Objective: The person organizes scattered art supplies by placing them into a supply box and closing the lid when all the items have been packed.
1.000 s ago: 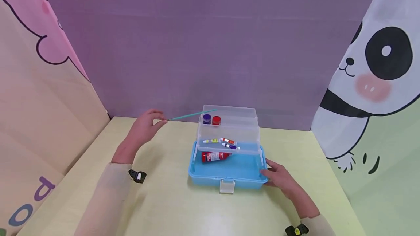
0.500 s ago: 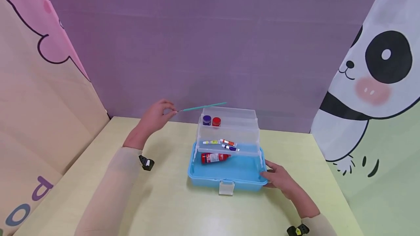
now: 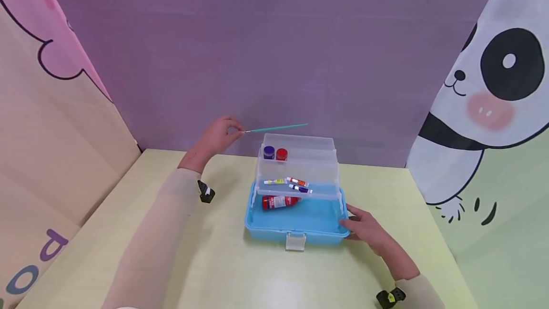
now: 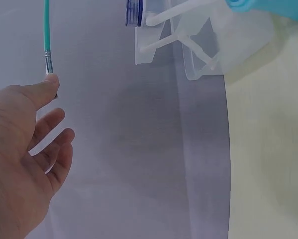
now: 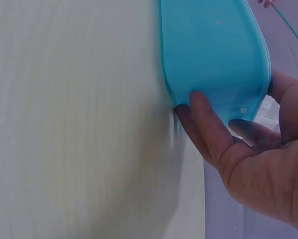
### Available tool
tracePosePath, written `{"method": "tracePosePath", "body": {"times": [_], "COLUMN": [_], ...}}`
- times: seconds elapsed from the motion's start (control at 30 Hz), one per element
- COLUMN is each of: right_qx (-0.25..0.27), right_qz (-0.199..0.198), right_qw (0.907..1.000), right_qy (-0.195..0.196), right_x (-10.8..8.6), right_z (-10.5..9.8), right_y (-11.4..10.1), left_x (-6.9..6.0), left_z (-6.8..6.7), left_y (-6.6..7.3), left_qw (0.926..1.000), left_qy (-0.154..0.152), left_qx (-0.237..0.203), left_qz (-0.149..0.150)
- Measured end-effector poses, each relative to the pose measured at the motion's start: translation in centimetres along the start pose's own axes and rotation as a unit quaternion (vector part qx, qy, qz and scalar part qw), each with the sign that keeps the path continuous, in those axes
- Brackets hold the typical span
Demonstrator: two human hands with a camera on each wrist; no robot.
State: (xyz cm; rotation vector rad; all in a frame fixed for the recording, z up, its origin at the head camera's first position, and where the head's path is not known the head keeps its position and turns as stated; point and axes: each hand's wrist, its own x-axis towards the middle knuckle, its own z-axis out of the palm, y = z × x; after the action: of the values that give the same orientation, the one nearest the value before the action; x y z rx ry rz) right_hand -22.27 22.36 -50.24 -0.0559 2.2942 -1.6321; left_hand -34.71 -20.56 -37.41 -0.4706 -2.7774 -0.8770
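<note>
My left hand (image 3: 220, 136) pinches a teal paintbrush (image 3: 279, 128) near its metal ferrule, between thumb and finger. Raised behind the box's left corner, the brush points right, its handle end above the clear trays. In the left wrist view the bristle end of the paintbrush (image 4: 47, 30) is mostly behind the thumb. On the table stands an opened light blue art box (image 3: 319, 239) with stepped clear trays (image 3: 315, 173). My right hand (image 3: 369, 229) grips its right wall, thumb over the rim; in the right wrist view the fingers (image 5: 211, 124) press the outside.
A purple-lidded jar (image 3: 269, 152) and a red-lidded jar (image 3: 281, 154) stand in the upper tray. Yellow (image 3: 275, 181), red (image 3: 297, 181) and purple (image 3: 300, 188) paint tubes lie in the lower tray. A red bottle (image 3: 279, 202) lies in the box's base. A purple backdrop (image 3: 369, 85) rises behind.
My left hand has moved right and up with the paintbrush, swinging it closer to level. My right hand has stayed on the art box's side.
</note>
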Motion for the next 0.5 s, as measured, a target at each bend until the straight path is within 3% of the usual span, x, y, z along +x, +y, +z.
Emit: {"method": "tracePosePath", "body": {"times": [0.17,0.33,0.5], "right_qx": [0.005,0.002,-0.007], "right_qz": [-0.005,0.006,-0.005], "right_qw": [0.9999,1.0000,0.9998], "right_qy": [-0.008,-0.006,-0.016], "right_x": [0.0,-0.9,-1.2], "right_z": [0.2,-0.4,-0.8], "right_y": [0.1,0.3,0.2], "left_x": [1.4,2.7,4.3], "left_z": [0.2,2.0,3.1], "left_y": [0.7,1.9,3.1], "left_qw": [0.9996,0.9988,0.9990], "left_qy": [-0.014,-0.041,-0.042], "left_qx": [0.023,0.026,0.010], "left_qz": [-0.008,-0.002,-0.010]}}
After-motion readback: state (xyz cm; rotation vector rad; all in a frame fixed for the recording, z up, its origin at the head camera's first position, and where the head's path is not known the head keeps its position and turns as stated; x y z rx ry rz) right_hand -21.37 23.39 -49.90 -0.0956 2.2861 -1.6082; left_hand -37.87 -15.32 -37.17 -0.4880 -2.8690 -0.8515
